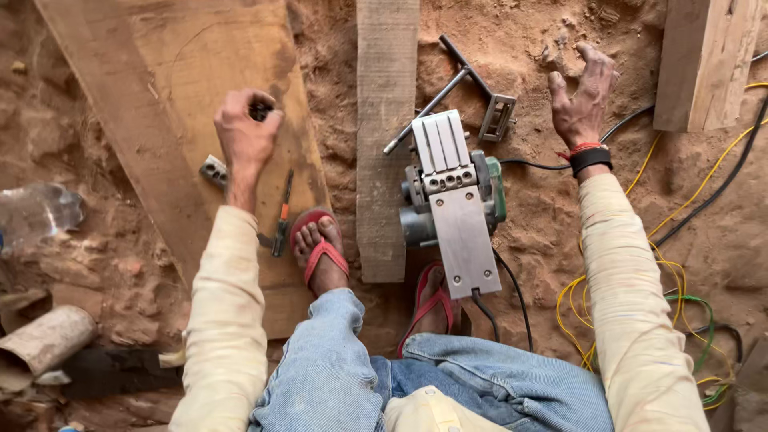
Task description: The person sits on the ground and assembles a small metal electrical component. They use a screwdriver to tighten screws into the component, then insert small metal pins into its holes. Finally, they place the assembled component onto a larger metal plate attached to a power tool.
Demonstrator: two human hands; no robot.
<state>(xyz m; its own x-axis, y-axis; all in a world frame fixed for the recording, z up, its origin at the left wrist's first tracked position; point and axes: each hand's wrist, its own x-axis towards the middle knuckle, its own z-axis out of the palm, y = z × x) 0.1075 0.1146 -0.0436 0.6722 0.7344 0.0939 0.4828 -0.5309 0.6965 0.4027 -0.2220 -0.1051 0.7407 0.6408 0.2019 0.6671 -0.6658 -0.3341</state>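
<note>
My left hand [244,132] is closed around a small dark object over a wide wooden plank [200,64]. A small grey metal block [214,170] lies just left of that wrist, and a screwdriver with an orange band [282,224] lies by my left foot. My right hand [582,96] hovers open over the sandy ground, fingers spread, holding nothing. Between my hands an electric planer [456,200] lies upside down, its metal sole facing up. A metal guide bar with a bracket [472,92] rests behind it.
A narrow plank [386,136] lies upright between my left foot and the planer. Another board [704,60] is at the top right. Yellow, green and black cables [664,264] trail on the right. A pipe piece [44,344] and clear plastic [36,212] lie left.
</note>
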